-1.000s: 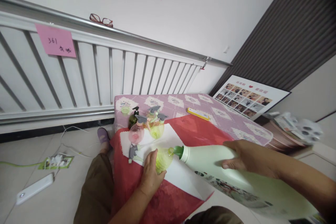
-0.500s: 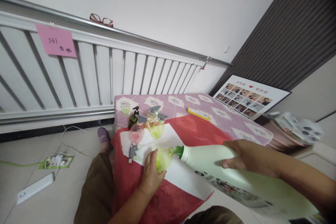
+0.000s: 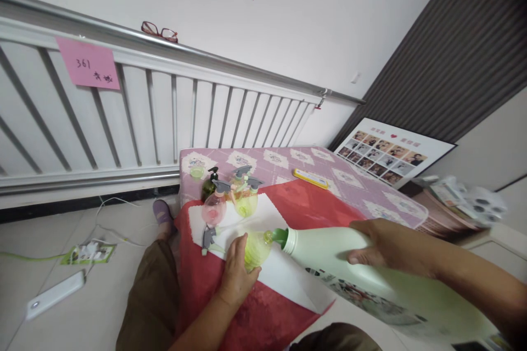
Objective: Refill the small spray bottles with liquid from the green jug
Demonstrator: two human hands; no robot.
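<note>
My left hand point(image 3: 240, 270) is closed around a yellow, round spray bottle point(image 3: 256, 250) whose trigger top is off. My right hand point(image 3: 379, 247) grips a large pale green jug point(image 3: 337, 247) tilted toward it. The jug's green spout point(image 3: 280, 237) meets the small bottle's neck. Whether liquid is flowing cannot be made out. A loose grey trigger sprayer point(image 3: 208, 239) lies on white paper point(image 3: 284, 279) left of my left hand. Behind it stand a pink spray bottle point(image 3: 214, 208), a yellow-green spray bottle point(image 3: 246, 205) and a dark green pump bottle point(image 3: 208, 189).
A red cloth point(image 3: 325, 203) lies under the paper on the table with a purple patterned cover point(image 3: 349, 181). A yellow-and-white pack point(image 3: 310, 178) and a pale green cap-like piece point(image 3: 196, 172) rest on it. A power strip with cables point(image 3: 88, 253) is on the floor at left.
</note>
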